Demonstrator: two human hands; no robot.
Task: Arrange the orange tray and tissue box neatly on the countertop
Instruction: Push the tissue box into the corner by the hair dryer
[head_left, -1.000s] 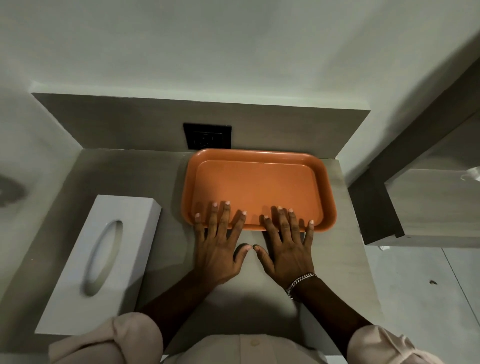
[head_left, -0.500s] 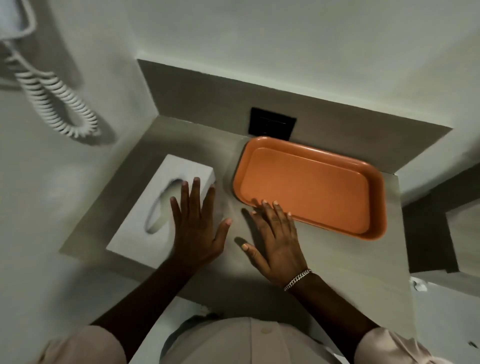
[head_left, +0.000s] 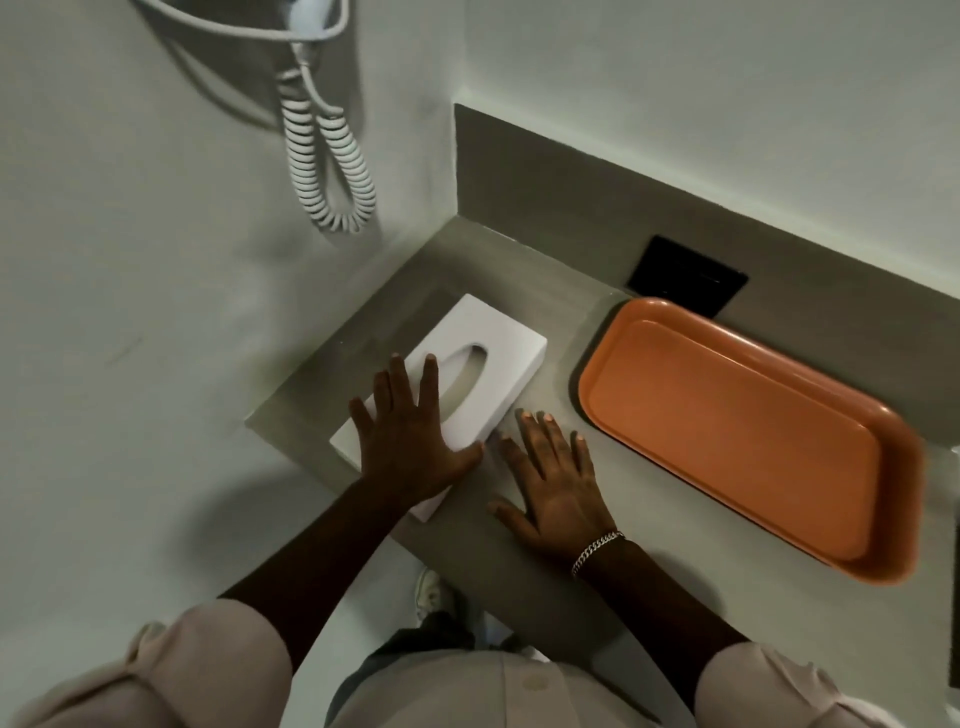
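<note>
Your left hand (head_left: 410, 441) lies flat, fingers spread, on the box (head_left: 470, 384), seemingly skewed to the tray (head_left: 737, 436); right hand (head_left: 556, 483) open, empty.

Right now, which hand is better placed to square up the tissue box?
Left. The left hand lies flat on the tissue box, fingers spread. The right hand rests on the bare countertop beside it, clear of the orange tray.

One orange tray (head_left: 737, 436), one tissue box (head_left: 483, 374), two hands: left (head_left: 410, 441), right (head_left: 558, 488); one coiled cord (head_left: 332, 161).
</note>
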